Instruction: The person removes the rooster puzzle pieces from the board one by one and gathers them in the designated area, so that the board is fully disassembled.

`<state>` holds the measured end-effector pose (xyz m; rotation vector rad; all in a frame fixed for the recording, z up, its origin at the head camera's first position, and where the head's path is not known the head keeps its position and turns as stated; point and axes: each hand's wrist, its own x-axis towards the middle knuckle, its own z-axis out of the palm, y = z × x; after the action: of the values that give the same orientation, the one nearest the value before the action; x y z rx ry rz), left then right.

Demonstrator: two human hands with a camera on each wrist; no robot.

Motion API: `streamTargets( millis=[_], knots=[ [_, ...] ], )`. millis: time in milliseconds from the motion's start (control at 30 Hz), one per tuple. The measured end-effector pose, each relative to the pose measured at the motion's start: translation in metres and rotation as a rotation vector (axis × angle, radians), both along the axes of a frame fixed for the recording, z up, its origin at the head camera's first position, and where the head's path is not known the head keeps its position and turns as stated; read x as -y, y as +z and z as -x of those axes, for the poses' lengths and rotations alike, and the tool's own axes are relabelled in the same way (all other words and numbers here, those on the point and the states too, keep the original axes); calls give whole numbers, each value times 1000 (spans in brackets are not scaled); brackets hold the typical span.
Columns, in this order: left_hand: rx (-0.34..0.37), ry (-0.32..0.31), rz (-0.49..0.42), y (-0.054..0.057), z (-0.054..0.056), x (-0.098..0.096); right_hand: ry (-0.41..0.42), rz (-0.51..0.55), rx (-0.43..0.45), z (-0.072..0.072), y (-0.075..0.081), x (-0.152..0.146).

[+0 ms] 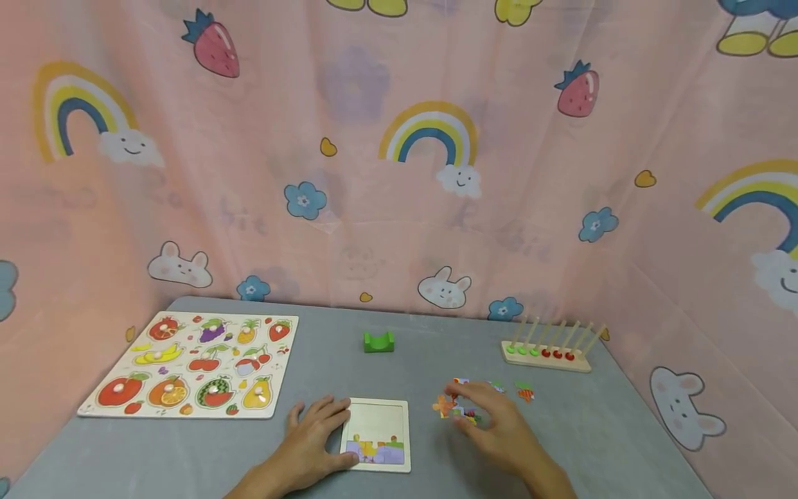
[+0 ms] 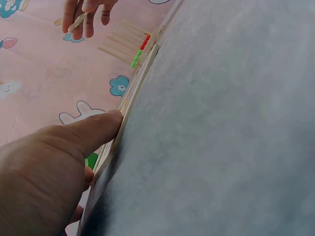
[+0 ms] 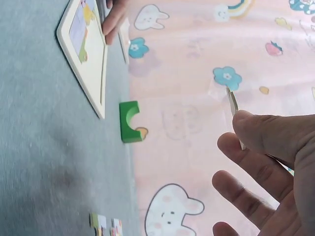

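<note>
My left hand (image 1: 312, 440) rests at the left side of a square wooden puzzle tray (image 1: 406, 423). Its thumb (image 2: 101, 129) presses on the tray's rim and its fingers spread along the edge. Joined jigsaw pieces (image 1: 377, 452), lilac and yellow, fill the tray's lower part; bare wood shows above. To the right, my right hand (image 1: 499, 433) is raised over the table, pinching a thin jigsaw piece (image 3: 232, 102) between thumb and index finger. The right wrist view shows that piece edge-on. Loose jigsaw pieces (image 1: 526, 392) lie on the table behind that hand, which partly hides them.
A fruit knob-puzzle board (image 1: 212, 409) lies at the left. A green block with a curved notch (image 1: 379, 342) stands behind the tray. At the back right is a wooden peg rack (image 1: 545, 357) with green and red beads. A printed pink curtain (image 1: 374, 242) surrounds the grey table.
</note>
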<state>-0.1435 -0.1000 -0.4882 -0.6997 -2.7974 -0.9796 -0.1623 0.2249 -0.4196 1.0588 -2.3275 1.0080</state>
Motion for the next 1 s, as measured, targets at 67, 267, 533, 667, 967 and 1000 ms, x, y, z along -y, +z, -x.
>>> streamTargets(
  millis=[67,267,533,667,967,1000],
  knots=[
    [-1,1,4,0,0,0,-15,6,20,-1,1,-4],
    [-17,4,15,-1,0,-1,-87,-17,68,-3,3,-17],
    [-15,8,19,-1,0,0,-166,-39,65,-1,1,-35],
    [-5,5,15,-1,1,0,-151,-23,33,1,-2,-42],
    [-9,6,10,0,0,0,-221,-20,55,2,-10,-64],
    [-9,6,9,0,0,0,-226,-16,57,3,-11,-67]
  ],
)
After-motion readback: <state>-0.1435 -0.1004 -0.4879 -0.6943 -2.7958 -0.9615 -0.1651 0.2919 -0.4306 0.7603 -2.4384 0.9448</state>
